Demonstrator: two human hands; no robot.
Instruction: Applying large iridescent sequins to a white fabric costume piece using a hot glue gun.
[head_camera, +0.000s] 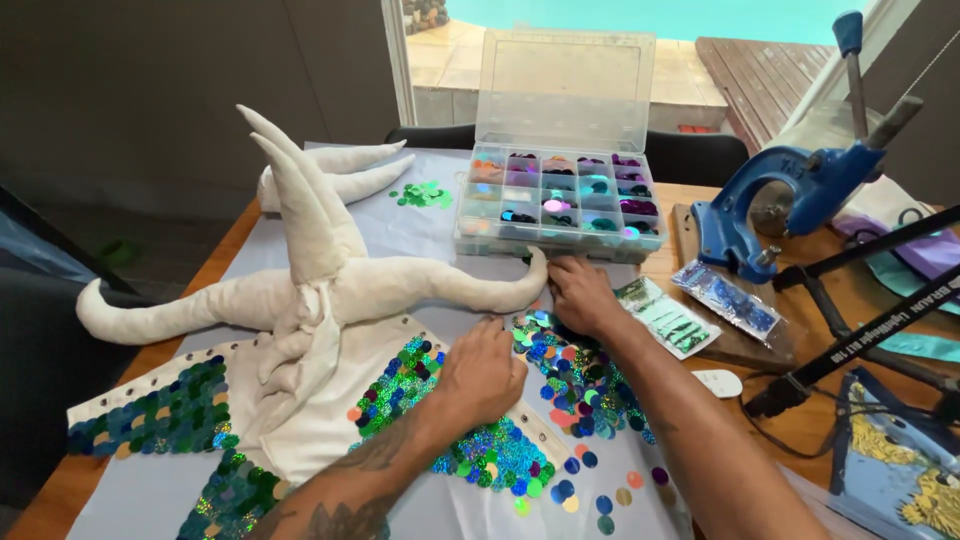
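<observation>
My left hand (482, 375) rests knuckles-up on white fabric (310, 440) covered with shiny green, blue and orange sequins (490, 455). My right hand (580, 295) lies flat just beyond it, fingers at the tip of one limb of a stuffed white fabric figure (320, 270) with several long pointed limbs. Loose multicoloured sequins (585, 385) lie under and beside my right forearm. Neither hand visibly holds anything; my left hand's fingers are curled under, my right hand's fingertips press down near the clear box's front edge.
A clear plastic compartment box (555, 200) of sorted sequins stands open behind my hands. A blue hand press (780, 195) sits at the right on a wooden board, with sequin packets (725, 295) beside it. Black stand legs (860, 340) cross the right side. A small green sequin pile (425, 193) lies far back.
</observation>
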